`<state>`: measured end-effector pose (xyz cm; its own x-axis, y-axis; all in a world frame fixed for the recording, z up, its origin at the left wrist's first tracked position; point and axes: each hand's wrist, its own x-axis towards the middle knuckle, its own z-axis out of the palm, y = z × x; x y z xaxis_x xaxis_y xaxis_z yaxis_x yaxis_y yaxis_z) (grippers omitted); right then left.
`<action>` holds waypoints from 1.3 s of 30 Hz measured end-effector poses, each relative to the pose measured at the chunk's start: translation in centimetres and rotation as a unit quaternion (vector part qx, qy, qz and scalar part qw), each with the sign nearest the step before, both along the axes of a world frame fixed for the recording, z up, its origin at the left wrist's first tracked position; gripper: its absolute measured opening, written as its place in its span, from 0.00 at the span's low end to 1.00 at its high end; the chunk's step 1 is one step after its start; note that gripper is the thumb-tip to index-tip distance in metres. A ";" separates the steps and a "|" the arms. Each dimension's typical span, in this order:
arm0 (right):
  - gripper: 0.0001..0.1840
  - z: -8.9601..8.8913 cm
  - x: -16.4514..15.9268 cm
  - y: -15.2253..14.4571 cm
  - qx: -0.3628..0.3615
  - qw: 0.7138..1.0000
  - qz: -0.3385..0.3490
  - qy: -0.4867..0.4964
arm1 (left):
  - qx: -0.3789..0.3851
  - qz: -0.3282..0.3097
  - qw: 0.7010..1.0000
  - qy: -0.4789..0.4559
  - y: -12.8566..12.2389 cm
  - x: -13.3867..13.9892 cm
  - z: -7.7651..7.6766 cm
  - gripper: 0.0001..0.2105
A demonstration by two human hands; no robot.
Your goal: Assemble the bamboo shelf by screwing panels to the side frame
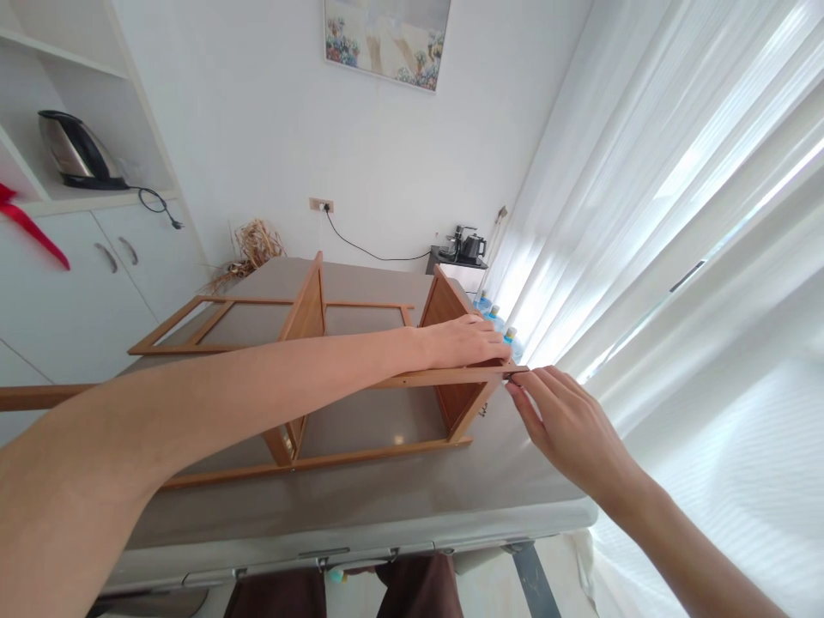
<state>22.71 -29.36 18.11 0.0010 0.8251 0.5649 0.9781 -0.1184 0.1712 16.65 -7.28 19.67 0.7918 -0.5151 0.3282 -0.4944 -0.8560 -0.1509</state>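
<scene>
A partly assembled wooden shelf frame [379,448] lies on a grey table, with long rails and two upright panels. My left hand [467,341] reaches across it, its fingers bent over the right end panel [454,300] and against the top rail [425,378] near that rail's end. My right hand [557,403] is at the rail's right tip, thumb and fingers closed on a small, thin dark metal piece [515,373]; its exact kind is mostly hidden. Just below, a small metal fitting [482,410] sticks out of the end panel.
The grey table [360,498] ends in front of my legs. Several water bottles [494,316] stand beyond the frame beside white curtains [644,172]. Dried stalks [254,245] lie at the far left. Behind are a black kettle set [467,247] and a shelf with a steel kettle [77,150].
</scene>
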 end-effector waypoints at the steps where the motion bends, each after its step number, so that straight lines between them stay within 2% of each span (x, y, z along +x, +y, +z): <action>1: 0.11 -0.2 -0.2 0.0 0.006 1.000 -0.007 0.009 | 0.001 -0.001 1.000 -0.003 0.0 -0.1 0.0 0.08; 4: 0.12 -0.6 -0.5 0.2 0.017 0.999 -0.025 0.033 | -0.001 0.003 1.000 -0.010 0.0 -0.3 0.0 0.08; 12: 0.09 -1.4 -0.3 0.2 0.019 0.996 -0.020 0.088 | -0.007 0.000 1.000 -0.007 0.1 -0.1 -0.3 0.06; 18: 0.08 -1.0 0.2 0.1 0.013 1.000 0.001 0.025 | -0.003 0.005 1.000 0.009 -0.3 -0.6 0.3 0.06; 23: 0.07 -0.9 0.9 0.1 0.005 0.999 0.005 -0.052 | 0.003 0.007 1.000 -0.005 -0.2 -0.5 0.1 0.06; 27: 0.09 -1.3 0.8 0.3 0.010 1.000 0.005 -0.025 | 0.001 -0.003 1.000 -0.030 0.0 -0.2 -0.3 0.04; 32: 0.09 -2.1 0.1 0.6 0.053 0.998 -0.014 0.021 | 0.001 -0.010 0.999 -0.045 0.2 0.1 -0.5 0.06; 36: 0.09 -1.4 0.3 0.4 0.035 0.999 -0.002 -0.036 | -0.001 -0.010 0.999 -0.034 0.0 -0.2 -0.2 0.06; 39: 0.08 -0.5 0.7 0.1 0.018 0.999 0.012 -0.038 | -0.003 -0.012 1.000 -0.028 -0.1 -0.4 0.1 0.06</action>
